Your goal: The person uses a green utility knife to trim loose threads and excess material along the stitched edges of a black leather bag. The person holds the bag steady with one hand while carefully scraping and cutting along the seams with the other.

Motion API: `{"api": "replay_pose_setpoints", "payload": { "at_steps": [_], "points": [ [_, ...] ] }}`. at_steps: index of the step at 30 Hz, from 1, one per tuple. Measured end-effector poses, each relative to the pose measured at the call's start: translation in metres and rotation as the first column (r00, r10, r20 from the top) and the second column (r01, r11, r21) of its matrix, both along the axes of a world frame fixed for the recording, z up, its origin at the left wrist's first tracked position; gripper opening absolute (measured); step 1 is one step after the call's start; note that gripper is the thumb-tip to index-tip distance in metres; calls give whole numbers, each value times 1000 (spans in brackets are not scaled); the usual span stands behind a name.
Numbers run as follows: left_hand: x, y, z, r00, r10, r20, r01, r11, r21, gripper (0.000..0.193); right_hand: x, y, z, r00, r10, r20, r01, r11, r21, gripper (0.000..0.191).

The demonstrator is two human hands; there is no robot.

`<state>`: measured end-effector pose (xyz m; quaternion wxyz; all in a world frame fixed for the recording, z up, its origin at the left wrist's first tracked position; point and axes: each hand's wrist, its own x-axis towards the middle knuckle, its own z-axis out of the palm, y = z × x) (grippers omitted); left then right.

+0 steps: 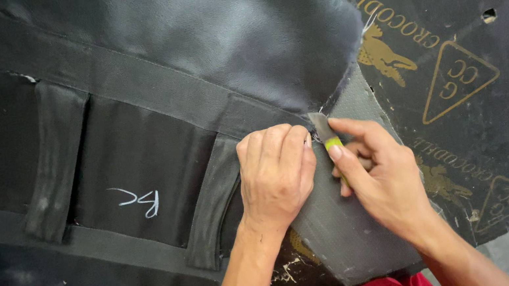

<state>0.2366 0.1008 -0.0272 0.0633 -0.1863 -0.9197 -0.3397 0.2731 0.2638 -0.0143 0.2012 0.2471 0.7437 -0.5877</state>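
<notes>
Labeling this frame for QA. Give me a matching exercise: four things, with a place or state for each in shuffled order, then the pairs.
Things:
1. left hand
2. right hand
3. black leather piece
4. grey textured sheet

Places or states:
A. grips a small cutter with a yellow-green band
B. lies under both hands, at the lower right
C. pressed knuckles-up on the black fabric, beside the blade
D. fills the top of the view, with stitched straps below it

Pairs: 1-C, 2-A, 3-D, 4-B
</notes>
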Motion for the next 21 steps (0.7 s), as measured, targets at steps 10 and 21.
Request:
{"api": "replay_pose_setpoints", "payload": {
  "at_steps": [10, 21],
  "points": [
    [-3, -2, 1, 1000, -16, 22, 16, 1000, -4, 21, 4, -1, -3, 999, -29, 26, 30, 998, -48, 39],
    [-14, -3, 21, 988, -41, 146, 39, 999, 15, 19, 13, 8, -13, 961, -263, 85, 276, 927, -253, 31]
  ]
}}
